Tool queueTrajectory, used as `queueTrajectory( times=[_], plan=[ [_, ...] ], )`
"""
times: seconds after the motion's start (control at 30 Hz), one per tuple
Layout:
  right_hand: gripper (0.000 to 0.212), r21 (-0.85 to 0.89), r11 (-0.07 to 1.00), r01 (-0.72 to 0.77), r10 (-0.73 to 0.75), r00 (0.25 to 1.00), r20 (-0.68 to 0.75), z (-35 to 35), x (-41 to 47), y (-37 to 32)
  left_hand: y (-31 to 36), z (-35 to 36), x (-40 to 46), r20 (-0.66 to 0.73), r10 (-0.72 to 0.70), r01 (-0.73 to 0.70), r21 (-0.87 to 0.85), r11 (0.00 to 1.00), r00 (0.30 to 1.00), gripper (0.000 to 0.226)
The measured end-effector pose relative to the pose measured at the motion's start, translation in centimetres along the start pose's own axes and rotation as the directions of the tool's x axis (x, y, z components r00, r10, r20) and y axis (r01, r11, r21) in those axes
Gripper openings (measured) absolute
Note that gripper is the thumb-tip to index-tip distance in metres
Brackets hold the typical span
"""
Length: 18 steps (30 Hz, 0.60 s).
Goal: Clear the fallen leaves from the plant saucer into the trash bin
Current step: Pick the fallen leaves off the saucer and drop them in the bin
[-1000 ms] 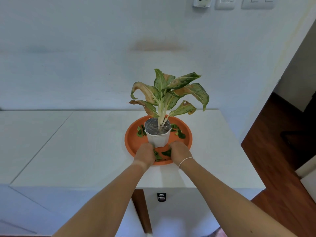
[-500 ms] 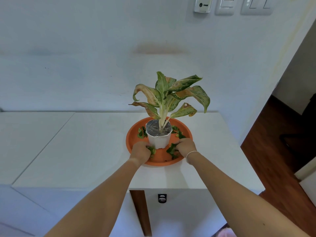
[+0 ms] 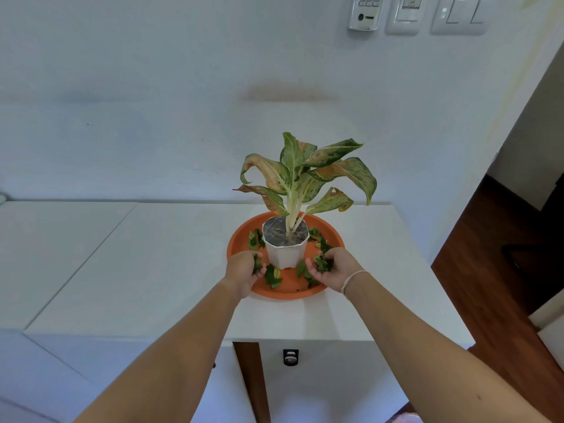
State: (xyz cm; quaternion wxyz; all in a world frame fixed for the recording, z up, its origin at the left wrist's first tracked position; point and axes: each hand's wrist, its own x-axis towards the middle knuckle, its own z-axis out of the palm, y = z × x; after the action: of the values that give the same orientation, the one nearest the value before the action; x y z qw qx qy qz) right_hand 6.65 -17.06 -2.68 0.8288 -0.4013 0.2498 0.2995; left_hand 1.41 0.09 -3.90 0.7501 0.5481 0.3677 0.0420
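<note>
An orange plant saucer [image 3: 293,292] sits on a white cabinet top, with a white pot [image 3: 285,251] and its leafy plant [image 3: 300,175] standing in the middle. Small green fallen leaves [image 3: 273,276] lie scattered around the pot, with more leaves [image 3: 255,239] at the left and at the right. My left hand [image 3: 242,271] rests over the saucer's left front, fingers curled on a few leaves. My right hand [image 3: 334,268] is at the right front, cupping a small bunch of leaves. No trash bin is in view.
The white cabinet top [image 3: 152,270] runs left and ends at a front edge just below the saucer. A white wall stands close behind, with switches and a remote holder [image 3: 366,12] high up. Dark wooden floor [image 3: 494,270] drops away at the right.
Both hands have spread apart from the saucer's front middle to either side of the pot and gathered leaves into their fingers. The camera has tilted slightly.
</note>
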Motion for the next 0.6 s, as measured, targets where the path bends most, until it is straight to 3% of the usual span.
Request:
queueTrajectory(
  times=[0.13,0.23,0.33,0.43,0.53,0.6],
  plan=[
    [0.020,0.065,0.997,0.034,-0.033,0.999,-0.016,-0.3,0.3,0.1,0.1,-0.2,-0.2,-0.003,-0.023,0.023,0.055,0.998,1.000,0.028],
    [0.017,0.004,0.996,0.085,-0.084,0.996,-0.037,-0.4,0.2,-0.1,0.2,-0.4,-0.1,-0.013,-0.016,0.018,0.120,0.993,1.000,0.029],
    [0.028,-0.236,0.968,0.086,-0.110,0.990,-0.088,-0.4,0.6,-0.3,0.3,-0.5,-0.1,-0.017,0.017,-0.013,0.191,0.981,1.000,0.026],
    [0.032,-0.570,0.815,0.106,-0.209,0.971,-0.118,-0.3,1.1,-0.5,0.3,-0.2,-0.1,-0.011,0.065,-0.060,0.285,0.957,0.998,0.025],
    [0.033,-0.722,0.678,0.138,-0.271,0.960,-0.071,-0.2,1.4,-0.5,0.1,0.0,0.2,-0.004,0.166,-0.149,0.413,0.898,0.986,0.035],
    [0.038,-0.777,0.607,0.164,-0.289,0.957,-0.023,-0.3,1.4,-0.7,-0.3,-0.1,0.6,0.041,0.265,-0.244,0.544,0.803,0.963,0.042]
  ],
)
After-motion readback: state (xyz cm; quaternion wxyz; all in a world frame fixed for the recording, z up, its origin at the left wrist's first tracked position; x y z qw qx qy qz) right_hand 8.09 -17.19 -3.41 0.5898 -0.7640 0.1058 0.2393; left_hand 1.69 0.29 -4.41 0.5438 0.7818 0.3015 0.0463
